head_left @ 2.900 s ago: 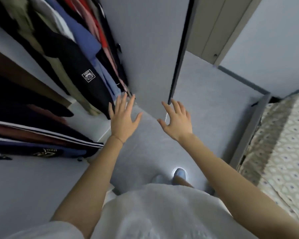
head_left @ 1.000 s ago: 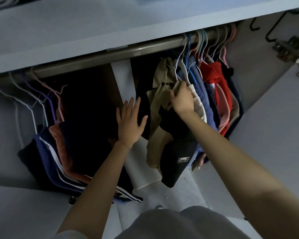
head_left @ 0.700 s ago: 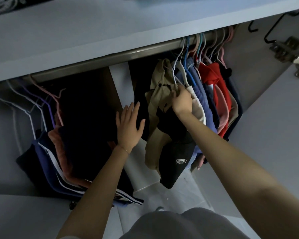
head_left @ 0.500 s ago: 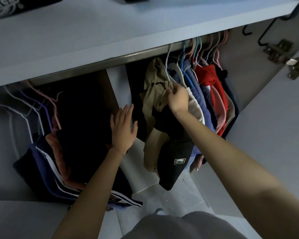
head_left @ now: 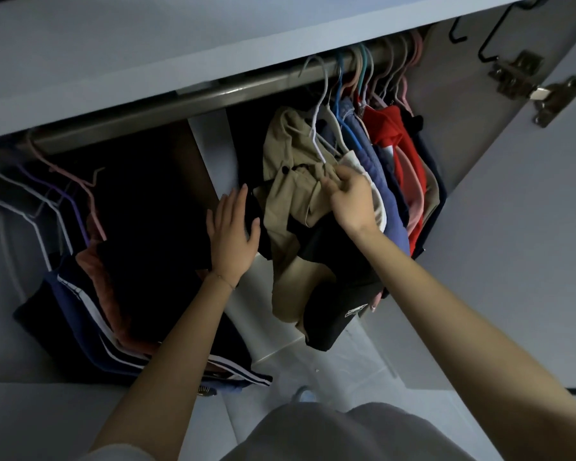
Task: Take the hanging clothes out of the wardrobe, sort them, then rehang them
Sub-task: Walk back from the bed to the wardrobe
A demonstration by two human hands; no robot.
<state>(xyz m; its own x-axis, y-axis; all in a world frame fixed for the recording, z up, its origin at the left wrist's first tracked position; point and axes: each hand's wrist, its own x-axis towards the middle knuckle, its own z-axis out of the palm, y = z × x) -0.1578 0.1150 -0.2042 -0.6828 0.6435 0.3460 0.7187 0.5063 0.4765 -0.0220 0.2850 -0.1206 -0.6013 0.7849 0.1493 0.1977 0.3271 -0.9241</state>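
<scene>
Wardrobe interior: right grip (head_left: 351,197) curled tight, pinching beige garment (head_left: 290,201) near collar. Garment hangs on white hanger (head_left: 317,128), hook up at rail (head_left: 193,98), leftmost in crowded row. Left grip (head_left: 233,234) flat, fingers straight, empty, just beside garment.

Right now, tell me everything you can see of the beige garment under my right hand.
The beige garment looks like creased cloth, bunched, with a dark button near its top. It hangs on a pale hanger hooked at the rail. The right hand pinches its upper fold; a black garment overlaps its lower part.
</scene>
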